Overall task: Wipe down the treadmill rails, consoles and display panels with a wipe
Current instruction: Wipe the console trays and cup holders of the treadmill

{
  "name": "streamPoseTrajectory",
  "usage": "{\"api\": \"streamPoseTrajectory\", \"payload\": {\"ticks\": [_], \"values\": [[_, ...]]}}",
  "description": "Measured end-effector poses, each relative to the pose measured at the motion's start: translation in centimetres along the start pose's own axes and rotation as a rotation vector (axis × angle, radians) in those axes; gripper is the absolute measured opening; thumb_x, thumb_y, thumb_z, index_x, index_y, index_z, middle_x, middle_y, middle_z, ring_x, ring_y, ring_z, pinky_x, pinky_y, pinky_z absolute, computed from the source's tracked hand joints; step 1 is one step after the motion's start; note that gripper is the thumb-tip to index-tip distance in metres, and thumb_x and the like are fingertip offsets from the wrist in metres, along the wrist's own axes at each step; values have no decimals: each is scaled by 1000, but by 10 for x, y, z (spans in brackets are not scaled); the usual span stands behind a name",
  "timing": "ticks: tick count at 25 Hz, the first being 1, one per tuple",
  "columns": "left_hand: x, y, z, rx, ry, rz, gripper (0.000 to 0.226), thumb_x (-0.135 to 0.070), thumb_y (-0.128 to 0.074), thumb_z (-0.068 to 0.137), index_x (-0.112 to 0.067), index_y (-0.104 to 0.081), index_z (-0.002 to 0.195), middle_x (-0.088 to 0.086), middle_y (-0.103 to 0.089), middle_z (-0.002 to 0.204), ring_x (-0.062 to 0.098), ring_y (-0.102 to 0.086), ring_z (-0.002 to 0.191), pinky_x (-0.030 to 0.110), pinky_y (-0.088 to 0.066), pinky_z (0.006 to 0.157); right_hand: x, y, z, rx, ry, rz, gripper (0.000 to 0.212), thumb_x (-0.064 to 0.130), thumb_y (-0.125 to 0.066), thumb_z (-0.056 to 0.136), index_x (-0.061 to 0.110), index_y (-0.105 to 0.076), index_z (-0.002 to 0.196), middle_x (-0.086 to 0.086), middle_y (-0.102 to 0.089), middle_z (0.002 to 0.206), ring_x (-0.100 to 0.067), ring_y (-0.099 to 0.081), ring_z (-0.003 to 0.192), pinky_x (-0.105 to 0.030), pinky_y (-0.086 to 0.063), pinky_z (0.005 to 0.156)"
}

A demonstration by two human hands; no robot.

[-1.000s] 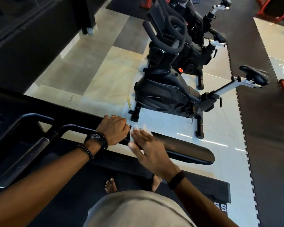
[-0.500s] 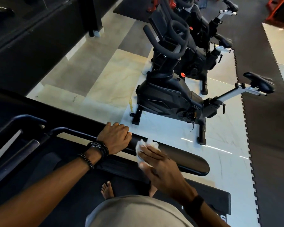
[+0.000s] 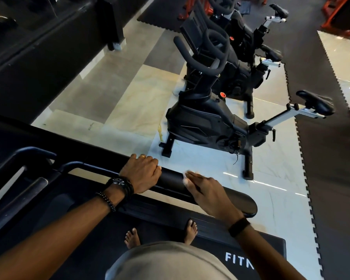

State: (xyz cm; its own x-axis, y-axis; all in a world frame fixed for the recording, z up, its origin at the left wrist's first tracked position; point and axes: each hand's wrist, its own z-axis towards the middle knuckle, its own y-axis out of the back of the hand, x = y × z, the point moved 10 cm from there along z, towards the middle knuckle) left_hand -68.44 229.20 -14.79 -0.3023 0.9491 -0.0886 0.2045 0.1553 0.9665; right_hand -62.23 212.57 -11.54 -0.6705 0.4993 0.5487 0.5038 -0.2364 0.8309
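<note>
From my head camera I look down at the treadmill's right rail [image 3: 226, 196], a padded black bar running across in front of me. My left hand [image 3: 141, 174] wraps over the rail, fingers curled round it, steadying me. My right hand [image 3: 206, 191] lies on the rail just beside it, fingers stretched out fairly straight and pressing down. The wipe [image 3: 187, 175] shows only as a blurred white scrap at those fingertips, between my hand and the padding; how much of it sits under the palm I cannot tell.

To do this stroke well, I judge I should keep the wipe flat under my fingers, drag it in one long pass toward the rounded end of the rail, then roll my hand over to catch the outer and under sides. My left hand covers a patch that will need its own pass.

My bare feet stand on the black belt [image 3: 89, 239]. Beyond the rail is pale glossy tile [image 3: 271, 164], with two black exercise bikes [image 3: 206, 122] standing on it and dark rubber mats [image 3: 327, 158] alongside.
</note>
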Motion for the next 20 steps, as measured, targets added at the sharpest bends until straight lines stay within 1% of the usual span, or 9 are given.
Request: {"api": "streamPoseTrajectory", "payload": {"ticks": [1,2,5,6,8,10,12,15,20], "values": [[-1,1,0,-4,-4,9,26,-37,-25,103,-23,-43,90,1,-62,102,21,-55,94,42,-41,94,8,-6,14,29,-23,6,46,60,-26,104,25,-56,96,7,-58,72,-11,-54,65,-33,-44,66],[-2,2,0,-1,-10,19,25,-36,-25,103,-23,-42,90,1,-61,102,21,-55,95,42,-41,94,22,-14,23,57,-4,-10,47,60,-25,104,23,-53,93,5,-55,69,-13,-52,62,-34,-43,65],[-5,3,0,-1,-23,42,22,-35,-26,104,-23,-41,91,2,-60,103,22,-54,96,42,-40,93,53,-9,5,16,182,-60,55,59,-26,103,20,-59,124,4,-68,117,-14,-61,105,-34,-51,87],[-5,4,0,-7,-21,40,23,-35,-26,103,-23,-41,91,2,-60,102,22,-54,95,42,-40,93,45,0,-5,6,163,-37,55,59,-27,103,22,-59,128,6,-69,119,-10,-61,107,-32,-50,89],[-3,3,0,4,-13,25,23,-35,-26,103,-22,-41,90,2,-60,101,21,-52,94,42,-40,93,18,4,-2,24,49,9,52,59,-27,103,22,-63,106,7,-63,75,-7,-59,70,-31,-47,70],[-4,1,1,18,-20,21,23,-35,-26,103,-22,-41,92,2,-60,103,21,-52,95,41,-39,93,6,-5,27,66,-71,19,59,60,-29,103,14,-50,73,5,-40,52,-13,-39,47,-34,-37,59],[-6,2,2,29,-33,33,22,-34,-26,104,-22,-42,95,2,-59,106,22,-52,99,41,-38,93,20,-16,44,95,-53,5,69,65,-26,101,8,-46,67,0,-39,49,-18,-39,47,-36,-38,57],[-5,1,4,42,-35,37,21,-34,-26,104,-21,-42,97,2,-57,106,22,-51,100,41,-37,94,26,-6,27,103,54,46,67,70,-20,99,17,-59,83,3,-42,51,-13,-46,48,-31,-40,57],[-6,-1,8,57,-39,24,20,-34,-28,102,-22,-44,96,0,-57,103,20,-50,97,39,-38,93,-26,-15,45,213,-257,109,71,67,-31,99,9,-36,58,-1,-36,52,-14,-37,49,-32,-39,63]]}}
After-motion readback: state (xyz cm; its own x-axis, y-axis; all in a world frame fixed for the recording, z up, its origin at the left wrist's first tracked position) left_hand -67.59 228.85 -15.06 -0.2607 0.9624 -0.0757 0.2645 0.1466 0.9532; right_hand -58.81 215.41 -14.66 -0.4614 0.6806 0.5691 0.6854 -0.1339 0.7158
